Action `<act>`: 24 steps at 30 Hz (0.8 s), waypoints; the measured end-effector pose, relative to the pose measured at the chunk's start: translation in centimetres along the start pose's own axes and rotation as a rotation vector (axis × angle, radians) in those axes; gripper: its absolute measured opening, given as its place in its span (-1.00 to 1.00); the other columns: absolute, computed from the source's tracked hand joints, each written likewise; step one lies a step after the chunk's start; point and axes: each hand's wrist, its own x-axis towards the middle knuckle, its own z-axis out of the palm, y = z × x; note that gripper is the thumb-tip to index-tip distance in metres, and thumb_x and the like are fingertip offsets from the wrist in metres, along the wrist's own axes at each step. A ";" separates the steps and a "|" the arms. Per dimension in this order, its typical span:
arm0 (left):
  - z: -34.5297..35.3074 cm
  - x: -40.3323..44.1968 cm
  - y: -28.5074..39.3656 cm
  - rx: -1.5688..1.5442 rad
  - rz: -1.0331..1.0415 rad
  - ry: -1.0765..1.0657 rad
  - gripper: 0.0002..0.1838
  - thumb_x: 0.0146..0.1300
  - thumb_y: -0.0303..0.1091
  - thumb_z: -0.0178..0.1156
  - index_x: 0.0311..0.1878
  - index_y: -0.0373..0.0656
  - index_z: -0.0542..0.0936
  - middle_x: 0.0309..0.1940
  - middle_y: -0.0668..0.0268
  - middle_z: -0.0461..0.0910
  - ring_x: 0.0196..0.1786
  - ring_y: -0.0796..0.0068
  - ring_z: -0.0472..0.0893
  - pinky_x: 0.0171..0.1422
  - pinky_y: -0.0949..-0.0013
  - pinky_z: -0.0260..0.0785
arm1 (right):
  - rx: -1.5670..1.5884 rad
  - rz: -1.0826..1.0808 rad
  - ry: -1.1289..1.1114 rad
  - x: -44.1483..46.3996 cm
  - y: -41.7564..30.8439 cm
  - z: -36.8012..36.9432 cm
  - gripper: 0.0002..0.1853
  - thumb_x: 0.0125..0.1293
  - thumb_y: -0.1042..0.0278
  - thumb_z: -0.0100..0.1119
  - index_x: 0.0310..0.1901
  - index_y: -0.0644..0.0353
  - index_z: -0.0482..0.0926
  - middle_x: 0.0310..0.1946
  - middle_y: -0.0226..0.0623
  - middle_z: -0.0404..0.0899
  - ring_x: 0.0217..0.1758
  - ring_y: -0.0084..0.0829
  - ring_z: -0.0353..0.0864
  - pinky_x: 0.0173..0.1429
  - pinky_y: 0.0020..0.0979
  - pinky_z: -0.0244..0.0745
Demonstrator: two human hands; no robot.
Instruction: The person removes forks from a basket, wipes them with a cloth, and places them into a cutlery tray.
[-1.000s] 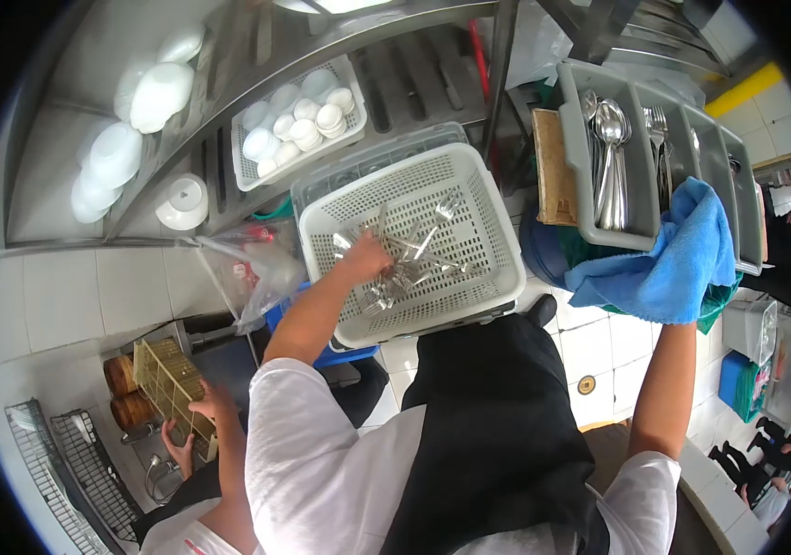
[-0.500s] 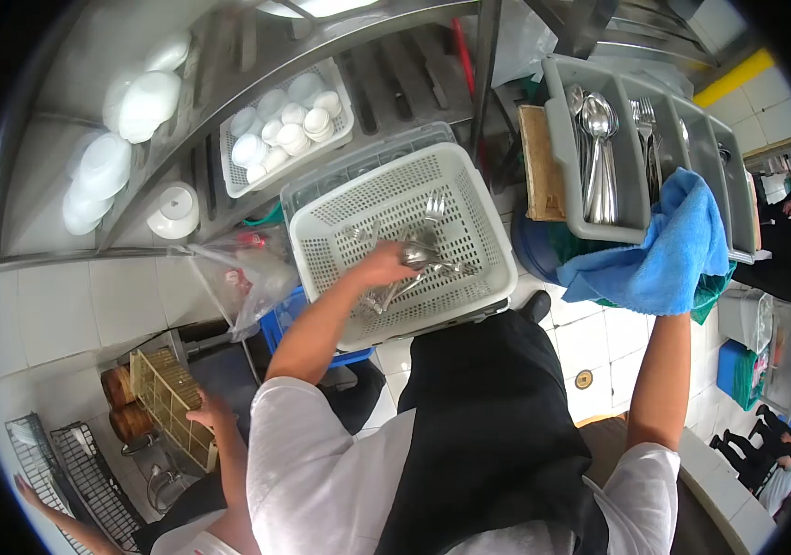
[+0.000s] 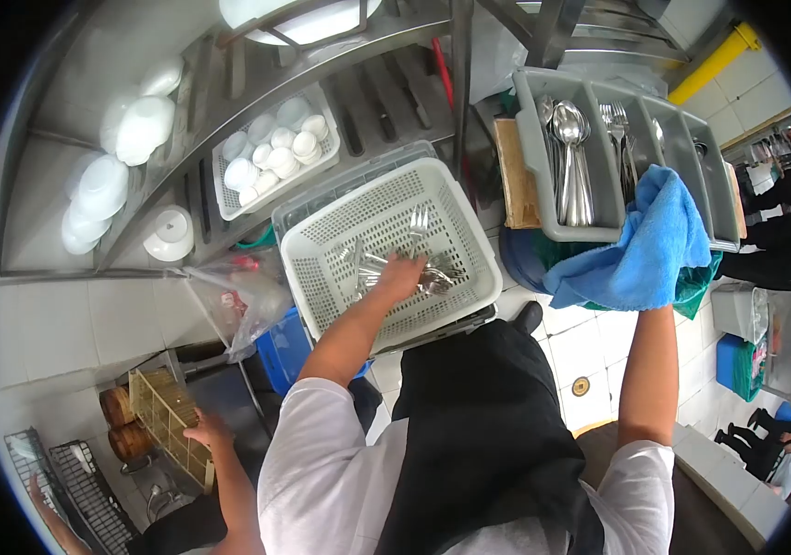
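My left hand (image 3: 401, 276) is down inside a white perforated basket (image 3: 308, 301), its fingers among loose forks and spoons (image 3: 437, 277); which pieces it grips is too small to tell. One fork (image 3: 419, 222) points away just beyond the fingertips. A blue cloth (image 3: 641, 254) hangs over my right hand, which is hidden beneath it, at the near edge of a grey cutlery tray (image 3: 604, 233). Spoons (image 3: 571, 166) lie in the tray's left compartment, with forks (image 3: 616, 125) in the one beside it.
White cups stand in a small basket (image 3: 229, 199) on the metal shelf (image 3: 386, 102), with white bowls (image 3: 99, 185) to the left. At lower left a co-worker's hand (image 3: 209, 431) touches a yellowish rack (image 3: 169, 416). Other people stand at far right.
My left hand has moved right and farther into the basket among the cutlery. The cloth stays over my right hand. The view has shifted, and the co-worker's other hand has left the rack.
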 end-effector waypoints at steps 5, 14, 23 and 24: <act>0.4 0.8 0.9 -0.025 -0.078 -0.094 -0.42 0.04 -0.43 0.33 0.17 -0.21 0.39 -0.37 0.06 0.64 -0.18 -0.04 0.64 0.27 -0.11 0.19 | 0.023 0.044 -0.001 -0.3 0.1 -0.2 -0.61 0.54 0.05 0.00 0.20 0.10 0.54 0.04 -0.34 0.61 -0.05 -0.57 0.56 -0.12 -0.55 0.50; -4.7 -1.0 0.6 -0.991 -0.111 0.367 -0.62 0.11 -0.42 0.37 0.03 -0.20 0.58 -0.20 0.25 0.71 -0.04 0.27 0.66 0.09 0.17 0.48 | 0.045 -0.024 -0.045 0.0 -1.1 -1.5 -0.61 0.53 0.07 0.01 0.22 0.11 0.52 0.04 -0.32 0.61 -0.06 -0.57 0.54 -0.13 -0.55 0.48; -12.6 -5.3 -0.6 -1.489 -0.366 0.701 -0.78 0.14 -0.42 0.44 -0.16 -0.22 0.65 -0.22 0.30 0.71 -0.13 0.48 0.64 0.07 0.36 0.46 | 0.002 -0.119 0.129 -2.1 -3.7 -11.0 -0.61 0.52 0.11 0.02 0.23 0.13 0.50 0.06 -0.31 0.59 -0.03 -0.55 0.53 -0.07 -0.54 0.47; -12.4 -5.2 -1.0 -1.262 -0.520 0.751 -0.76 0.12 -0.39 0.47 -0.19 -0.22 0.65 -0.22 0.31 0.70 -0.13 0.49 0.64 0.09 0.37 0.44 | 0.009 -0.128 0.160 -2.8 -3.5 -11.7 -0.61 0.52 0.12 0.02 0.23 0.14 0.50 0.06 -0.31 0.59 -0.02 -0.55 0.53 -0.06 -0.53 0.46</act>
